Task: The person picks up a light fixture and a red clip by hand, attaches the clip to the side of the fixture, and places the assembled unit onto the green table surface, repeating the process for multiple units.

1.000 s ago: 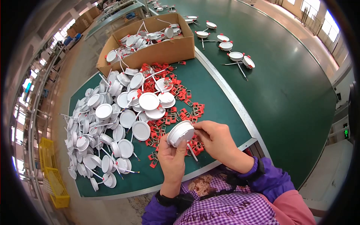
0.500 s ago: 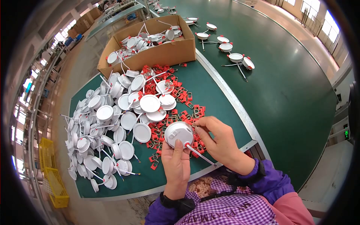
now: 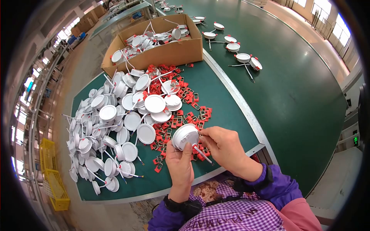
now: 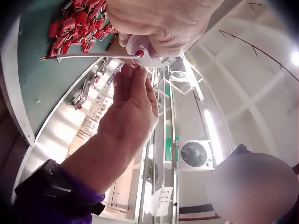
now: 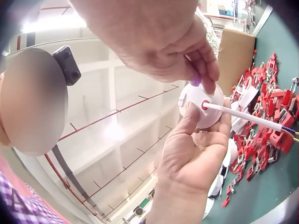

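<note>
My left hand holds a round white downlight by its rim, thumb across its back. A white cable leaves the lamp through a red grommet and ends in bare wires. At the lamp's far right edge, my right hand pinches a small red spring clip, mostly hidden by the fingers. Loose red clips with metal springs lie on the green table just beyond the hands. A large heap of white downlights spreads to their left.
A cardboard box of downlights stands at the table's back. Right of the metal rail runs a green belt carrying a row of downlights with red clips. Yellow crates stand at lower left.
The left hand turned the downlight's back upward, then tilted it partly away again. The right hand stayed at the lamp's edge with the red clip, its fingers now closer in.
</note>
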`<state>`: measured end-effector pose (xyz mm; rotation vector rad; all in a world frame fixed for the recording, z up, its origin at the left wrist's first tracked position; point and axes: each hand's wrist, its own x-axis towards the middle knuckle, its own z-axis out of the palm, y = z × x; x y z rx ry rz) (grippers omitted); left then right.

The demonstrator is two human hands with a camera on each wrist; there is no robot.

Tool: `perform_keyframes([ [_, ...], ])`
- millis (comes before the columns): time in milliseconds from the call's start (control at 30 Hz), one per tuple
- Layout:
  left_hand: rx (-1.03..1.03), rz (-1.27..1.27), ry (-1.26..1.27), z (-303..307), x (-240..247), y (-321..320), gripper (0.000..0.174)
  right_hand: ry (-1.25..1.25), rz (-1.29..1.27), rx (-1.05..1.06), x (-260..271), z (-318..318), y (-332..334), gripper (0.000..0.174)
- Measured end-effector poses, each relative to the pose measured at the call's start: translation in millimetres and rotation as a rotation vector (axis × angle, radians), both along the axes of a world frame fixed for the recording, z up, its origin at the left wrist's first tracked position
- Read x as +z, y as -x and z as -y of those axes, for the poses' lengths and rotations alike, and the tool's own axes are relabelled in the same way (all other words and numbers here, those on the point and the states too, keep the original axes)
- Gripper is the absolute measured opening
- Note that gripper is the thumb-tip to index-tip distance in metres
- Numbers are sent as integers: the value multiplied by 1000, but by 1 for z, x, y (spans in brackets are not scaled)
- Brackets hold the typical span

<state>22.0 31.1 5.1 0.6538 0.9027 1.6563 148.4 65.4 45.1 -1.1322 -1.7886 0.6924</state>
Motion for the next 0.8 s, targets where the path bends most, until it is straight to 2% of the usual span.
perform_keyframes([
  [233,-45,-60,-5,-2,2,3,29,56,-55,-23,1,-1,0,9],
  [300,-57,-108,-12,-1,-2,3,31,258,-105,-18,-1,-4,-3,8],
  [333,-61,-142,-20,-1,-2,3,30,259,-104,-18,1,-5,-3,8],
  [400,-68,-173,-31,-3,-1,2,30,420,-189,-35,5,-8,-3,6],
  [533,-63,-163,-38,0,6,-1,30,426,-210,-20,6,-10,-6,6],
  [633,-58,-82,4,3,12,-3,27,351,-94,86,9,-11,-14,6],
  [800,-42,15,30,4,22,-2,25,375,-91,53,19,-9,-12,23],
])
